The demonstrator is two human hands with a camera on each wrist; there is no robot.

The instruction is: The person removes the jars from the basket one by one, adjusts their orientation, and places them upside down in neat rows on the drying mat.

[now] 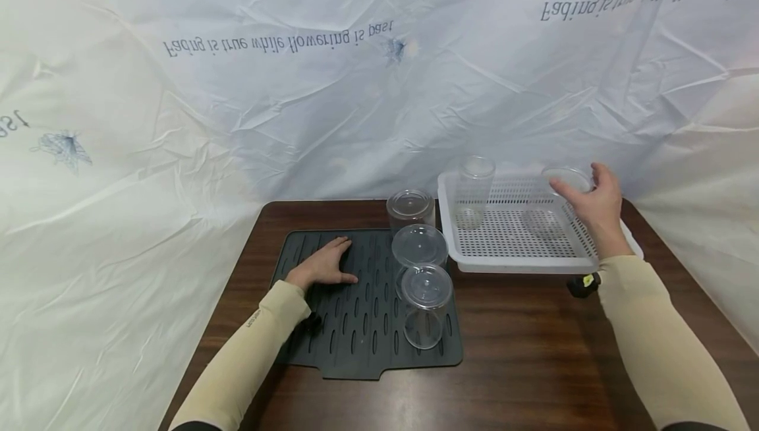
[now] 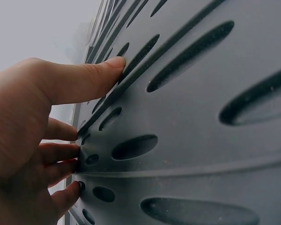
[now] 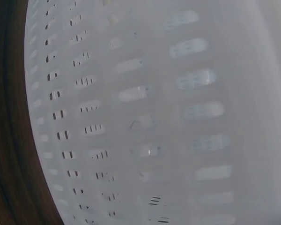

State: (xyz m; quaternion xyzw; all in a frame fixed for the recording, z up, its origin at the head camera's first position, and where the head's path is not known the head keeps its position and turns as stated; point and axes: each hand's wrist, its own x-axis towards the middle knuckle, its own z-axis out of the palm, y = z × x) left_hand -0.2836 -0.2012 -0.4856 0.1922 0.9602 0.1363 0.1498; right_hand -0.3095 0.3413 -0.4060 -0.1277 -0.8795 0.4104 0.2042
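Observation:
My right hand (image 1: 597,210) reaches over the white basket (image 1: 516,263), thumb and fingers around the upper part of a clear drinking glass (image 1: 542,217). Another clear glass (image 1: 473,194), tall and narrow, stands at the basket's left end. On the dark grey drying mat (image 1: 362,345) rests my left hand (image 1: 323,265), its thumb spread away from the fingers and holding nothing. The left wrist view shows that hand's fingertips (image 2: 75,187) at the ribbed, slotted mat. In the right wrist view, the basket's slotted wall (image 3: 154,117) hides the right hand and the glass.
Three clear vessels stand in a row along the mat's right side: a back one (image 1: 411,207), a wide middle one (image 1: 420,246) and a front one (image 1: 425,306). The brown wooden table (image 1: 522,352) ends at a white printed sheet (image 1: 332,114) behind.

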